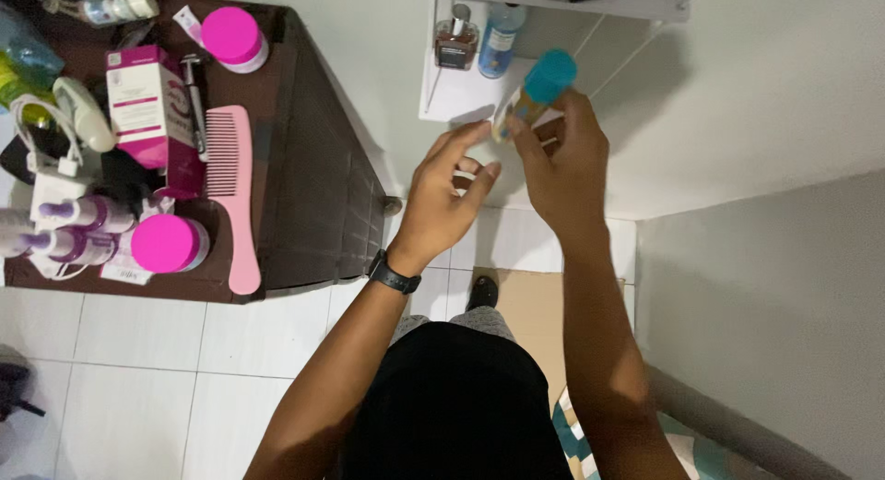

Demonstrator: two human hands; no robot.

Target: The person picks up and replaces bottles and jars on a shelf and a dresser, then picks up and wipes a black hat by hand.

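We saw the right hand (564, 166) closed around a small bottle (527, 100) with a teal cap (550, 75), held up in front of the white shelf (461, 97) on the wall. The bottle's long axis ran on a slant, cap end up and to the right, base end down and to the left, toward the other hand. Its lower body was partly hidden by the right fingers, so we could not tell how much of it sat in the grip. The left hand (447, 199) was open, fingers loosely spread and curled, holding nothing, just beside the bottle's base end but not touching it as far as we could tell. So the bottle lay up and to the right of the left hand, and the right hand was the nearer one, already on it. A black watch (394, 275) sat on the left wrist. On the shelf behind stood a brown bottle (456, 39) and a blue bottle (500, 39), well apart from both hands. Far to the left, a dark table (313, 185) carried a pink comb (235, 194), a pink jar (169, 244) and a pink box (147, 106), none of them near either hand.
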